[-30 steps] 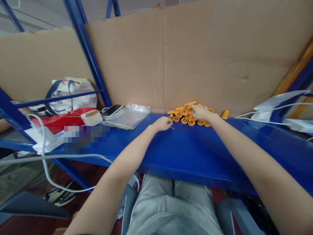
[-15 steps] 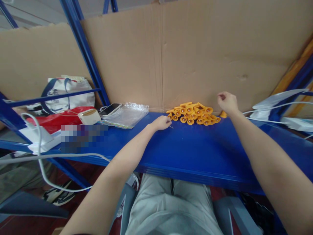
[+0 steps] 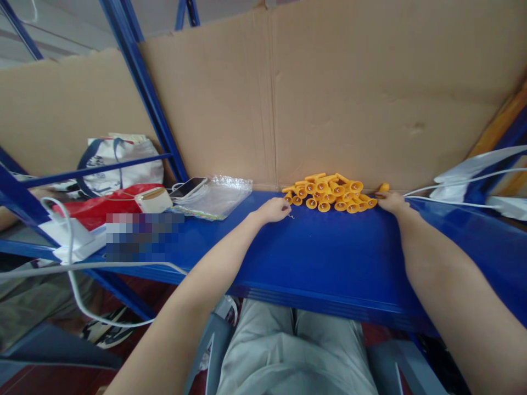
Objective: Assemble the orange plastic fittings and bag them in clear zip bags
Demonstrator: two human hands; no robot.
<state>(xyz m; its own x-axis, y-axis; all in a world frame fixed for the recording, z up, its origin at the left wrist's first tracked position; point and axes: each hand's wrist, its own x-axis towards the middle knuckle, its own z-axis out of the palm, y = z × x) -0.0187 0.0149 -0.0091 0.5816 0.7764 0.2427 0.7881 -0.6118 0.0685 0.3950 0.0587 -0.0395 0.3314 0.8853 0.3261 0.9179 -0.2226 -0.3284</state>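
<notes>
A pile of small orange funnel-shaped plastic pieces [image 3: 329, 195] lies at the back of the blue metal shelf [image 3: 329, 252], against the cardboard wall. My left hand [image 3: 274, 210] rests on the shelf just left of the pile, fingers pinched on a tiny metal hook. My right hand [image 3: 391, 202] lies on the shelf at the pile's right end, fingers curled beside a single orange piece [image 3: 383, 188]; what it holds, if anything, is hidden.
Clear plastic bags [image 3: 218, 196] and a phone [image 3: 189, 186] lie to the left, then a white box [image 3: 154, 199], a red bag [image 3: 94, 206] and a tote bag [image 3: 119, 159]. White cables [image 3: 453, 184] and white bags lie at the right. A blue upright [image 3: 144, 93] stands behind.
My right hand left the orange pile, rose toward the cardboard wall at the right, then came down onto the shelf at the pile's right end. My left hand stayed put.
</notes>
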